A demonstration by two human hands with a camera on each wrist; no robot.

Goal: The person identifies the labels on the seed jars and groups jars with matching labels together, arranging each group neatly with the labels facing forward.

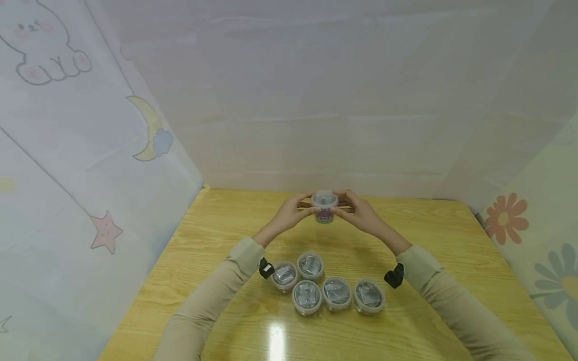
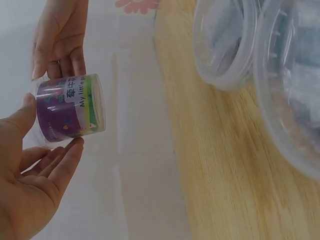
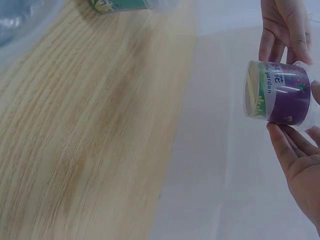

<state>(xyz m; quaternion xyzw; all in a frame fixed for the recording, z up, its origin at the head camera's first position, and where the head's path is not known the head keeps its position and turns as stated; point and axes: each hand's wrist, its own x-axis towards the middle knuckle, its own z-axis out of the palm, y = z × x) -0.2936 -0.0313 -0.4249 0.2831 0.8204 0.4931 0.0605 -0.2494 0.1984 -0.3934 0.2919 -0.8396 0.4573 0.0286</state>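
The left hand (image 1: 289,213) and right hand (image 1: 365,215) are pinching a purple-labelled cup (image 2: 62,107) between their fingers (image 2: 66,164), holding it above the surface (image 1: 221,225). Farther off, on the wrist side of the fingers, five tubs (image 1: 307,295) are standing.

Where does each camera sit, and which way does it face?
Head: on the head, looking forward and down at the wooden table; sleeved forearms, left hand and right hand show.
Left wrist: on that wrist, looking toward the purple-labelled tub; both hands show.
Right wrist: on that wrist, looking toward the tub too; both hands show.
Shared: both wrist views show tub and table.
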